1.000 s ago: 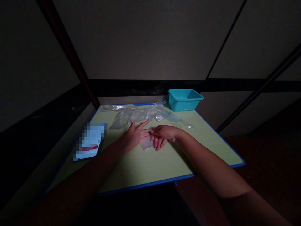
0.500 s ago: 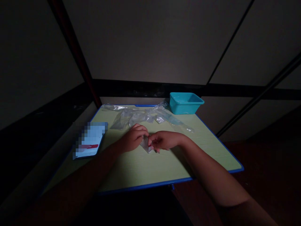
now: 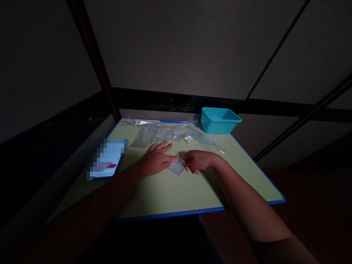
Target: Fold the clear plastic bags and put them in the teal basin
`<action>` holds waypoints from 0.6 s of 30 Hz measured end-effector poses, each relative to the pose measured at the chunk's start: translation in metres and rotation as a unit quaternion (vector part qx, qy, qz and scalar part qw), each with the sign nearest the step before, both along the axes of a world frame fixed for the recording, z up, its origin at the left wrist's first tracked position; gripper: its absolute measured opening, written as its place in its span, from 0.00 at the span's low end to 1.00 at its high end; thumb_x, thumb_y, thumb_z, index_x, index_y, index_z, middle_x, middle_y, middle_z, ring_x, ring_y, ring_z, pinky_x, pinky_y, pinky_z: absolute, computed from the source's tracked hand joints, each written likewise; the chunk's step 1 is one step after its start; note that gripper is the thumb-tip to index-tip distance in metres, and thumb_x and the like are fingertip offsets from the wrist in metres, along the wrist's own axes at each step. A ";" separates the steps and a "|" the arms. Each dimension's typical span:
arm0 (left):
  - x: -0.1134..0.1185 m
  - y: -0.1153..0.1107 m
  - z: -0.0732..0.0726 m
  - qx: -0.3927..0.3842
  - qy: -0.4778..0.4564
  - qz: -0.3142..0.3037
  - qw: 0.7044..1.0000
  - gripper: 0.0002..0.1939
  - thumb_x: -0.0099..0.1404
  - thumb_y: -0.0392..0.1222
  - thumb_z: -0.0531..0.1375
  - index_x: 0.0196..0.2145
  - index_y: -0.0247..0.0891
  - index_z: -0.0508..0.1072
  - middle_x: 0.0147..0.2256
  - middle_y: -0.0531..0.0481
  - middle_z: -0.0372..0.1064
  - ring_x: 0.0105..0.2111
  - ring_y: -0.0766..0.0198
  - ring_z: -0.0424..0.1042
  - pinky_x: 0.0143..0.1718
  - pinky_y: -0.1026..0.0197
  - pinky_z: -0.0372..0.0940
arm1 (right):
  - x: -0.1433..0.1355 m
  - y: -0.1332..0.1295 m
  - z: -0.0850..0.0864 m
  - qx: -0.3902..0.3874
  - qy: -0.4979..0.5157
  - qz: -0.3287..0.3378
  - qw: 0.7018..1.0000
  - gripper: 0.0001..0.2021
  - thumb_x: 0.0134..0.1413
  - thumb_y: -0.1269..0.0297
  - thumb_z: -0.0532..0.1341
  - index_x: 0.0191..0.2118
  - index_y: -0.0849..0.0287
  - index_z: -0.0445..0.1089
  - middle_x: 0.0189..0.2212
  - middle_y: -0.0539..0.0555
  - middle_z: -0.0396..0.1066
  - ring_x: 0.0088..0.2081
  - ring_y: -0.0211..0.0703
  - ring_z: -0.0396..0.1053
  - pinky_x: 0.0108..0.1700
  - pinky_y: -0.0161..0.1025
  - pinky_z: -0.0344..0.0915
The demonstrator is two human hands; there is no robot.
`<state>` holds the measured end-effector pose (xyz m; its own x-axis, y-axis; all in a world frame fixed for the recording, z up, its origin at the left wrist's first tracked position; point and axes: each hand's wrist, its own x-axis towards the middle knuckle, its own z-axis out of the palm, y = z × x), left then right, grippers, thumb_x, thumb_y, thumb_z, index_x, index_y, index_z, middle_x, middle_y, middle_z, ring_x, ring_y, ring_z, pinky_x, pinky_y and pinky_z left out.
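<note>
A dim room with plain grey walls crossed by dark beams surrounds a pale green table (image 3: 170,190) edged in blue (its tabletop is the one lit surface), with dark reddish floor off its right edge.

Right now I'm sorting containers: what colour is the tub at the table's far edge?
Teal tub, clearest in the head view.

Colours only, your view pretty dim. Worktop (image 3: 170,190) pale yellow-green, faint wood-grain streaks, bright blue edge band. Tub (image 3: 220,120) at far corner solid teal, no pattern. Small bag (image 3: 176,167) between your hands clear, whitish sheen. Heap of plastic bags (image 3: 165,134) further back same clear, greyish glints. Phone (image 3: 106,158) at your left light blue with red stripe, pixelated. Wall grey, dark band across it, post dark reddish-brown.
</note>
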<state>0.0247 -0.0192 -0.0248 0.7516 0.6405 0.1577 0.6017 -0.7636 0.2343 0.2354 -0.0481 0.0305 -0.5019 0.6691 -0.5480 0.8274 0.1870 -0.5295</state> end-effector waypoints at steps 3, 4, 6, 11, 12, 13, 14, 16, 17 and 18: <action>-0.001 -0.002 0.002 0.003 0.018 0.002 1.000 0.20 0.63 0.50 0.55 0.53 0.57 0.66 0.63 0.50 0.46 0.63 0.46 0.39 0.57 0.35 0.36 | 0.002 0.001 0.002 0.031 -0.016 -0.013 0.999 0.09 0.52 0.71 0.49 0.32 0.63 0.66 0.14 0.46 0.59 0.14 0.31 0.54 0.17 0.28 0.52; -0.002 -0.002 0.002 0.004 0.022 0.004 1.000 0.21 0.62 0.52 0.55 0.53 0.57 0.65 0.63 0.49 0.46 0.63 0.46 0.38 0.57 0.34 0.36 | 0.002 0.001 0.002 0.037 -0.008 -0.017 0.999 0.09 0.52 0.71 0.49 0.33 0.63 0.65 0.14 0.46 0.58 0.14 0.31 0.54 0.17 0.28 0.52; -0.002 -0.002 0.002 0.005 0.028 0.009 1.000 0.23 0.61 0.57 0.55 0.54 0.56 0.65 0.63 0.46 0.44 0.64 0.45 0.37 0.56 0.34 0.36 | 0.002 0.000 0.001 0.041 0.025 -0.024 0.999 0.08 0.51 0.72 0.50 0.35 0.62 0.64 0.14 0.44 0.57 0.14 0.30 0.53 0.17 0.27 0.52; -0.002 0.000 0.000 -0.005 0.035 0.013 0.999 0.28 0.58 0.62 0.55 0.55 0.55 0.63 0.64 0.45 0.43 0.64 0.45 0.35 0.57 0.34 0.36 | -0.003 -0.001 -0.004 -0.027 0.046 -0.005 0.999 0.08 0.53 0.72 0.48 0.37 0.61 0.62 0.13 0.42 0.54 0.11 0.28 0.49 0.15 0.26 0.49; -0.002 0.000 0.000 -0.009 0.035 0.016 0.999 0.29 0.57 0.63 0.55 0.55 0.56 0.63 0.64 0.46 0.42 0.64 0.45 0.35 0.57 0.34 0.35 | -0.003 -0.001 -0.005 -0.036 0.031 -0.004 0.999 0.08 0.54 0.72 0.47 0.37 0.61 0.62 0.12 0.42 0.54 0.11 0.28 0.49 0.15 0.26 0.49; -0.002 0.001 0.000 -0.011 0.036 0.018 0.999 0.29 0.57 0.63 0.55 0.56 0.56 0.62 0.64 0.46 0.42 0.64 0.45 0.34 0.57 0.34 0.35 | -0.003 0.000 -0.005 -0.037 0.017 -0.006 0.999 0.08 0.54 0.71 0.47 0.36 0.61 0.61 0.12 0.43 0.54 0.11 0.29 0.50 0.15 0.27 0.49; -0.002 0.000 0.001 -0.014 0.037 0.019 0.999 0.30 0.57 0.63 0.55 0.56 0.56 0.62 0.64 0.47 0.42 0.64 0.44 0.34 0.57 0.34 0.35 | -0.003 0.001 -0.006 -0.030 0.002 -0.010 0.999 0.07 0.54 0.71 0.47 0.36 0.61 0.61 0.12 0.43 0.54 0.11 0.29 0.50 0.15 0.27 0.50; -0.002 0.000 0.002 -0.020 0.038 0.023 0.999 0.30 0.57 0.63 0.55 0.56 0.57 0.61 0.64 0.47 0.42 0.64 0.44 0.34 0.57 0.34 0.34 | -0.001 0.004 -0.006 -0.007 -0.027 -0.023 0.999 0.07 0.53 0.72 0.48 0.35 0.61 0.61 0.13 0.44 0.55 0.11 0.30 0.52 0.15 0.28 0.51; -0.001 -0.001 0.002 -0.024 0.038 0.026 0.999 0.29 0.57 0.63 0.55 0.56 0.58 0.61 0.64 0.47 0.42 0.64 0.44 0.34 0.57 0.34 0.34 | 0.000 0.005 -0.005 0.006 -0.041 -0.032 0.999 0.06 0.52 0.72 0.49 0.34 0.61 0.61 0.13 0.44 0.55 0.11 0.30 0.53 0.15 0.28 0.51; -0.001 -0.002 0.003 -0.029 0.037 0.030 0.998 0.29 0.57 0.63 0.55 0.56 0.58 0.61 0.64 0.47 0.42 0.64 0.44 0.34 0.57 0.33 0.34 | 0.002 0.006 -0.005 0.017 -0.053 -0.042 0.998 0.05 0.52 0.72 0.49 0.33 0.61 0.61 0.13 0.45 0.55 0.11 0.30 0.53 0.15 0.28 0.52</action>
<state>0.0237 -0.0213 -0.0220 0.7197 0.6912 0.0653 0.6632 -0.7122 0.2300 0.2371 -0.0421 0.0256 -0.3828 0.7263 -0.5709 0.8923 0.1307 -0.4320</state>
